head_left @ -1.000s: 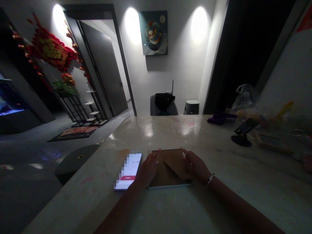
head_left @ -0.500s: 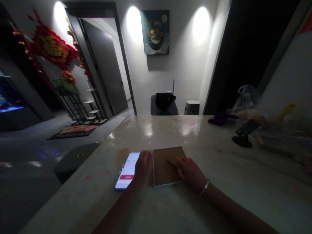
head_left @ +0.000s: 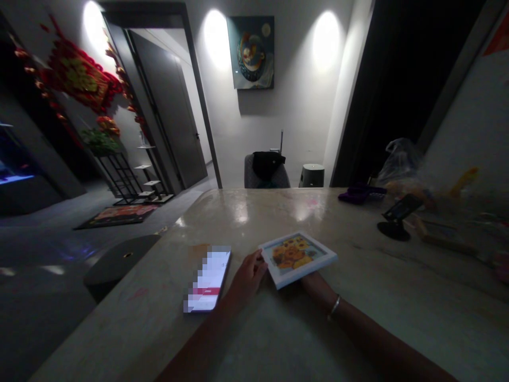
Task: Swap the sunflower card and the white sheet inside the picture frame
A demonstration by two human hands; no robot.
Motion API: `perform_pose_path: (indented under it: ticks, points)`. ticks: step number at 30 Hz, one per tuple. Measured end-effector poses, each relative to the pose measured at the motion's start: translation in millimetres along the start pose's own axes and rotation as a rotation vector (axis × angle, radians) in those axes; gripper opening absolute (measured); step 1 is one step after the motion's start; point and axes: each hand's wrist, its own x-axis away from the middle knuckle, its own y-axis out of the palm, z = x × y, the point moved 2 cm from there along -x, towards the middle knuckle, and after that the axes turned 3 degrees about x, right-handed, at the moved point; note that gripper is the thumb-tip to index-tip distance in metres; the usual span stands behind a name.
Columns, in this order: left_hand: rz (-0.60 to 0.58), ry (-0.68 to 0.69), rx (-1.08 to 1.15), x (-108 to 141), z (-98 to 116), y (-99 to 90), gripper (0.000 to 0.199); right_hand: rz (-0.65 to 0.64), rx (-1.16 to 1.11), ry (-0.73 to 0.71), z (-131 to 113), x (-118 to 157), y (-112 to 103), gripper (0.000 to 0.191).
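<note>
Left grip [head_left: 250, 273] holds frame [head_left: 297, 258] by edge; right grip [head_left: 317, 288] beneath, closure unclear; tabletop [head_left: 382, 281] rightward.

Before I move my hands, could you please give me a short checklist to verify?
1. White-framed rectangular picture of yellow-orange flowers, face up: ok.
2. Framed picture flat on glossy, pale stone-like table: not ok, it tilts.
3. Bare left hand at its left edge: ok, apparently touching.
4. Grip of bare right hand: cannot tell, fingers hidden under framed picture.
5. Flat rectangular phone with lit screen, apart from framed picture: ok.
</note>
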Motion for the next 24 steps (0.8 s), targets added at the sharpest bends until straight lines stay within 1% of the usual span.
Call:
perform_pose_path:
  ticks: [2,4,6,8,11,14,17,21,24]
  points:
    - [-0.015,-0.042,0.069,-2,-4,1.4,0.044,-0.041,-0.12,0.056,7,0,3,0.042]
    - [-0.019,-0.107,0.187,-5,-8,2.0,0.044,-0.103,-0.247,0.128,10,2,5,0.044]
    - [-0.02,-0.161,0.314,-6,-11,2.7,0.045,-0.178,-0.328,0.207,9,4,7,0.045]
    - [-0.018,-0.204,0.374,-6,-12,3.6,0.049,-0.238,-0.365,0.274,6,6,7,0.044]
    - [-0.032,-0.273,0.318,-5,-13,3.9,0.058,-0.32,-0.354,0.345,4,6,2,0.039]
    - [-0.02,-0.278,0.153,-5,-13,1.1,0.059,-0.37,-0.332,0.421,7,3,-9,0.035]
    - [0.024,-0.232,0.006,-7,-13,-2.6,0.057,-0.336,-0.267,0.46,14,-4,-24,0.028]
    - [0.058,-0.228,-0.057,-8,-12,-5.5,0.056,-0.179,-0.029,0.455,27,-15,-47,0.021]
    - [0.053,-0.212,-0.106,-5,-9,-6.6,0.056,-0.113,0.022,0.458,33,-19,-55,0.021]
